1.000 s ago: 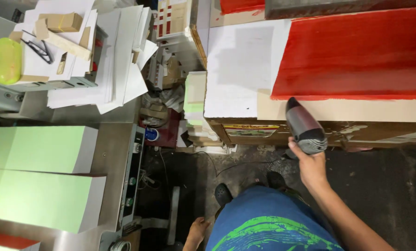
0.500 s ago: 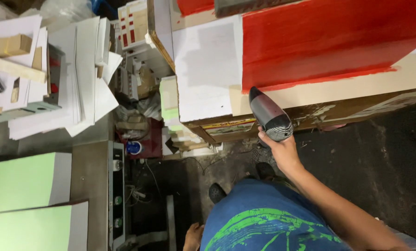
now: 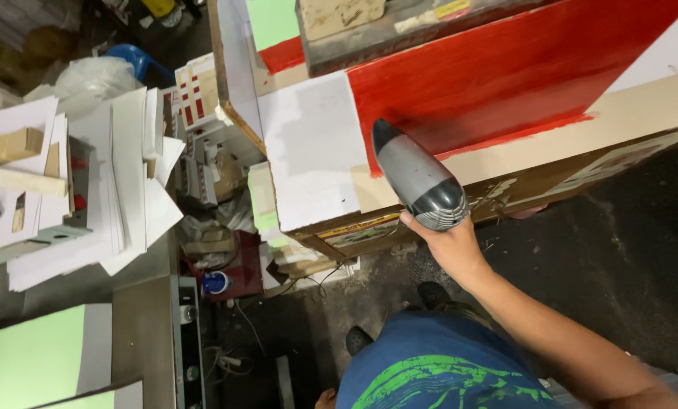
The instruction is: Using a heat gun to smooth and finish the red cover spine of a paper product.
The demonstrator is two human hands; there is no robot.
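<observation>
A grey hair dryer (image 3: 417, 178) is gripped from below by the right hand (image 3: 446, 246), whose fingers are wrapped around its handle under the rounded rear end. The dryer's dark nozzle points up and to the left, at the edge where the red-painted board (image 3: 521, 76) meets a white-painted panel (image 3: 312, 148). The dryer's body lies over the near rim of the board, across a strip of bare tan cardboard (image 3: 627, 121) that runs along the front edge below the ragged border of the red paint.

The board rests on a stack of cardboard whose front face drops to the dark floor (image 3: 619, 257). To the right of the forearm that floor is open; the arm reaches in from the lower right with room on both sides.

The left hand (image 3: 326, 398) shows only as a sliver at the bottom edge beside the blue shirt with green print (image 3: 437, 375); whether its fingers are curled or loose cannot be told. Dark shoes (image 3: 433, 291) stand just below the board's front edge.

Left of the board, the gap is crowded: boxes, scraps and a blue-capped can (image 3: 214, 282) fill the space, with cables trailing on the floor. Further left, white sheets (image 3: 126, 174) are stacked with their edges overhanging, and green-faced panels (image 3: 28, 363) lie in the lower-left corner.
</observation>
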